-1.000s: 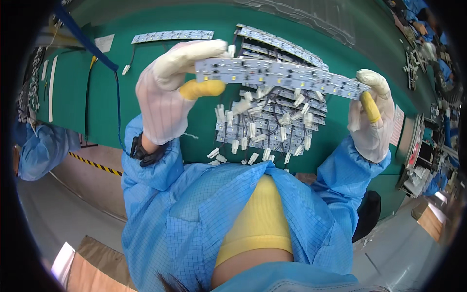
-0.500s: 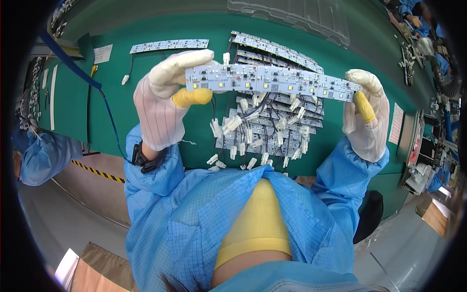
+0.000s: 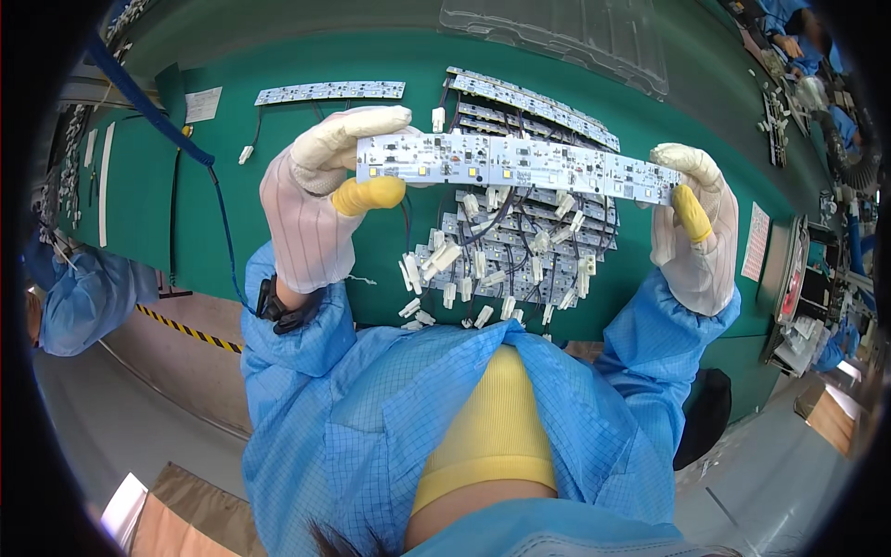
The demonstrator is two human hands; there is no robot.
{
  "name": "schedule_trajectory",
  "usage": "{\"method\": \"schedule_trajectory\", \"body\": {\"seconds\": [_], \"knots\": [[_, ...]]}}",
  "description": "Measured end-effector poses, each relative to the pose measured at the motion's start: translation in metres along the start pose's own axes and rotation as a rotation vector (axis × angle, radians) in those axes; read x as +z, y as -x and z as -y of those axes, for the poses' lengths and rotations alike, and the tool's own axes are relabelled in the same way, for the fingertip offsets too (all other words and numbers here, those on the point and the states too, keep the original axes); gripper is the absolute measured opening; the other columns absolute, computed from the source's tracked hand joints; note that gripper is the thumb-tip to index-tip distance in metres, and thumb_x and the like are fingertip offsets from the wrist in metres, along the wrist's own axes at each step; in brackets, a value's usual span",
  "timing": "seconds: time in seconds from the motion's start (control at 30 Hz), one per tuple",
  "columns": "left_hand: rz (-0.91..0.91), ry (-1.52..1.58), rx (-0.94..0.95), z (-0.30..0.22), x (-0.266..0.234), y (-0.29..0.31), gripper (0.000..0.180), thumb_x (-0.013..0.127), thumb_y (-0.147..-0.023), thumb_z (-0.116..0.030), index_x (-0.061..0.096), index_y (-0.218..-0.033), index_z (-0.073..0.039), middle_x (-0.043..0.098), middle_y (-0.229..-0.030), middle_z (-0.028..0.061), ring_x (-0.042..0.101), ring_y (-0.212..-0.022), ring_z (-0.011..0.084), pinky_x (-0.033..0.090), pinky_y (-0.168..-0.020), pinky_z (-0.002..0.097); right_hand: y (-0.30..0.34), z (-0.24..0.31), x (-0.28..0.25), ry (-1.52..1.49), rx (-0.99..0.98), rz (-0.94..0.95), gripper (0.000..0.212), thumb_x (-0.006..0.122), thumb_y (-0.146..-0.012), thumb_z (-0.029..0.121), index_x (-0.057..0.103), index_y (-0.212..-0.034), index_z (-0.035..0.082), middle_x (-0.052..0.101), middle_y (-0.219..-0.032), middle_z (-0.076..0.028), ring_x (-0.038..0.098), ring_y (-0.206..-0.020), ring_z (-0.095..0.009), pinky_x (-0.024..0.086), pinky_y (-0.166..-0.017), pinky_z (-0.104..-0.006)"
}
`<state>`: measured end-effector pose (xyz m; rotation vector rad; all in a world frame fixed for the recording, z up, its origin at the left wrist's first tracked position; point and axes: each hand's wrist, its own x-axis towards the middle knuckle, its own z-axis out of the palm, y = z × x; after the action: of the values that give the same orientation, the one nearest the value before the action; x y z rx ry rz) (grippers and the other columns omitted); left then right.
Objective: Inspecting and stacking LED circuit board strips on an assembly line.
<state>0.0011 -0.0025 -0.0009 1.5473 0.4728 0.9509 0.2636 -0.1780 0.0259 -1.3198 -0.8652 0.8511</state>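
Observation:
A long white LED circuit board strip (image 3: pixel 520 163) is held up level between my two gloved hands. My left hand (image 3: pixel 329 172) pinches its left end, with a yellow-covered thumb in front and the fingers behind. At the right end, my right hand (image 3: pixel 698 209) grips it the same way. Small yellow LEDs and dark chips face me. Beneath and behind it lies a pile of similar LED strips (image 3: pixel 557 255) with dark wires and white plug connectors (image 3: pixel 441 263). Another stack of strips (image 3: pixel 534 96) shows beyond the held one.
A single LED strip (image 3: pixel 329 91) lies at the back left of the green mat (image 3: pixel 223 223). A clear plastic tray (image 3: pixel 566 32) stands at the far edge. A blue cord (image 3: pixel 218 200) hangs at my left wrist. Another person's blue sleeve (image 3: pixel 93 302) is at the left.
The held strip has tipped slightly, its face turning and its LEDs shifting in view. Both hands keep their grip and have barely moved.

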Motion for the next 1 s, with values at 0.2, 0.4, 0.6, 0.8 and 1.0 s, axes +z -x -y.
{"method": "schedule_trajectory", "body": {"seconds": [0.2, 0.4, 0.6, 0.8, 1.0], "knots": [[-0.009, 0.020, 0.008, 0.000, 0.001, 0.001, 0.052, 0.076, -0.074, -0.024, 0.060, -0.115, 0.004, 0.068, -0.098, 0.0101, 0.064, -0.088, 0.0133, 0.051, -0.079, 0.0241, 0.000, 0.006, 0.002, -0.057, 0.014, 0.060, 0.042, 0.063, -0.085, 0.027, 0.054, -0.113, -0.003, 0.055, -0.097, -0.004, 0.051, -0.079, -0.005, 0.038, -0.064, -0.0150], [-0.018, 0.042, -0.008, -0.001, -0.001, 0.002, 0.055, 0.076, -0.073, -0.023, 0.059, -0.116, 0.005, 0.068, -0.100, 0.0102, 0.064, -0.090, 0.0146, 0.051, -0.080, 0.0254, 0.002, 0.004, 0.002, -0.049, 0.011, 0.040, 0.046, 0.064, -0.084, 0.030, 0.053, -0.114, -0.003, 0.055, -0.097, -0.004, 0.049, -0.076, -0.005, 0.036, -0.063, -0.0142], [-0.031, -0.041, -0.003, -0.003, 0.002, 0.003, 0.055, 0.075, -0.075, -0.024, 0.057, -0.118, 0.006, 0.067, -0.103, 0.0114, 0.063, -0.091, 0.0153, 0.050, -0.083, 0.0262, 0.002, 0.002, 0.003, -0.008, -0.006, 0.028, 0.044, 0.065, -0.084, 0.029, 0.055, -0.112, -0.003, 0.057, -0.098, -0.004, 0.051, -0.080, -0.005, 0.038, -0.068, -0.0162], [-0.026, -0.050, 0.055, 0.003, 0.005, 0.000, 0.065, 0.077, -0.074, -0.021, 0.050, -0.127, 0.005, 0.061, -0.118, 0.0132, 0.059, -0.103, 0.0156, 0.047, -0.090, 0.0276, 0.001, -0.001, 0.007, -0.021, -0.012, -0.025, 0.047, 0.068, -0.084, 0.024, 0.052, -0.115, -0.007, 0.063, -0.073, -0.007, 0.049, -0.043, -0.004, 0.037, -0.042, -0.0130], [-0.019, -0.286, 0.183, 0.009, 0.007, 0.000, 0.082, 0.082, -0.068, -0.019, 0.040, -0.135, 0.005, 0.061, -0.114, 0.0142, 0.057, -0.105, 0.0186, 0.045, -0.093, 0.0315, 0.000, -0.008, 0.008, -0.082, -0.102, 0.049, 0.045, 0.068, -0.084, 0.024, 0.053, -0.114, -0.006, 0.061, -0.067, -0.005, 0.046, -0.041, -0.003, 0.035, -0.040, -0.0133]]}}
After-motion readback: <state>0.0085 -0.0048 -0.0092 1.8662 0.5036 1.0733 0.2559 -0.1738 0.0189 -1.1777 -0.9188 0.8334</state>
